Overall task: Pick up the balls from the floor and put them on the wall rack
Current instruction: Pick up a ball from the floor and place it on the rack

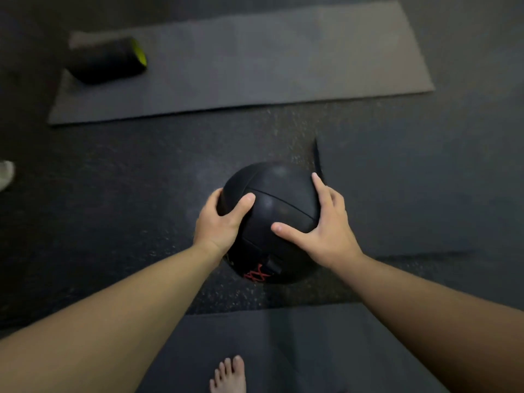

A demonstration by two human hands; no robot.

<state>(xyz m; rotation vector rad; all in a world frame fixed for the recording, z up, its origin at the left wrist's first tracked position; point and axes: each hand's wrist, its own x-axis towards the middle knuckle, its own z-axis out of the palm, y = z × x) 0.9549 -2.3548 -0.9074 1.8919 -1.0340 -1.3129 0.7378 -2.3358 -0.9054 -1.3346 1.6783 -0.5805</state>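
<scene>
A large black medicine ball [279,199] with stitched seams and red lacing near its bottom is at the centre of the view, over the dark speckled floor. My left hand [219,222] grips its left side, thumb across the top. My right hand [326,225] presses on its right side with fingers spread. Whether the ball rests on the floor or is lifted off it cannot be told. No wall rack is in view.
A grey exercise mat [255,61] lies across the back with a black foam roller [106,59] with a yellow-green end on its left part. Another mat [283,350] lies under my bare foot [229,375]. A white shoe [5,174] shows at the left edge.
</scene>
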